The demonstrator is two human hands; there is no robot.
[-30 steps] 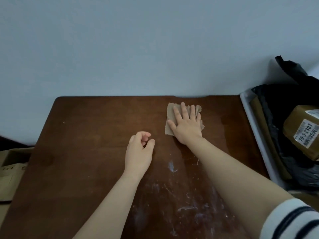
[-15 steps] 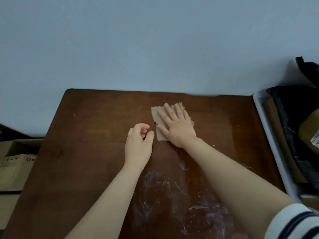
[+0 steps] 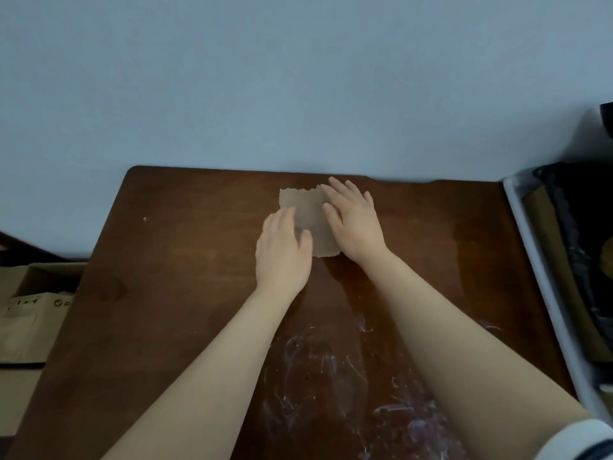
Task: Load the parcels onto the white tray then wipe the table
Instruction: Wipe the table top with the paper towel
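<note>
Cloth (image 3: 305, 210), brown and ragged-edged, is spread flat near the far edge of the table (image 3: 185, 254). It is pressed by the right hand (image 3: 356, 227), fingers straight and spread, and touched at its left side by the relaxed left hand (image 3: 282, 257). Parcels (image 3: 583, 207) are seen in the white tray (image 3: 530, 247).

left grip (image 3: 282, 254) — palm down, fingers relaxed | right grip (image 3: 355, 224) — flat, fingers spread

White tray (image 3: 537, 260) cut by right edge, its parcels (image 3: 583, 207) mostly out of frame, cloth (image 3: 303, 210) partly under right hand (image 3: 355, 224)
</note>
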